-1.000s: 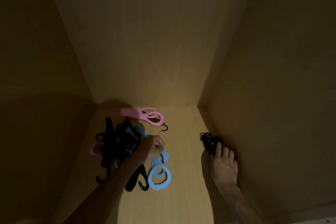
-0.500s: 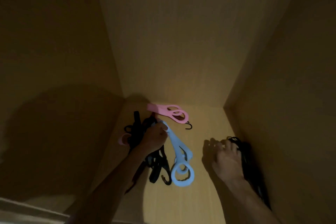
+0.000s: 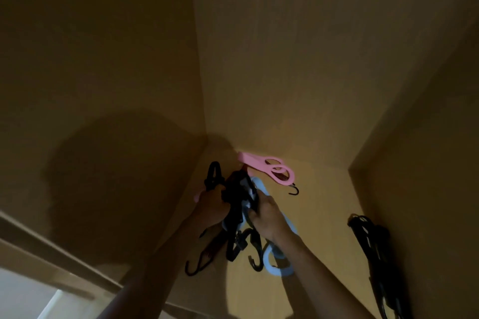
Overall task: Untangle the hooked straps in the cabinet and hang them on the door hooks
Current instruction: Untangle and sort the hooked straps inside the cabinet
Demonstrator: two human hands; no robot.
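A tangle of black hooked straps (image 3: 237, 202) lies on the cabinet floor near the back left corner, with black hooks trailing toward me. My left hand (image 3: 211, 204) grips the tangle from the left. My right hand (image 3: 267, 217) grips it from the right, over a light blue ringed strap (image 3: 278, 261) that runs through the bundle. A pink ringed strap (image 3: 269, 169) with a small black hook lies just behind, against the back wall.
A second bunch of black straps (image 3: 373, 243) lies along the right wall of the cabinet. The wooden cabinet floor (image 3: 318, 215) is dim. The cabinet's front edge (image 3: 51, 256) runs at lower left.
My right hand left the black bunch by the right wall and closed on the tangle beside my left hand. The view has swung to the left.
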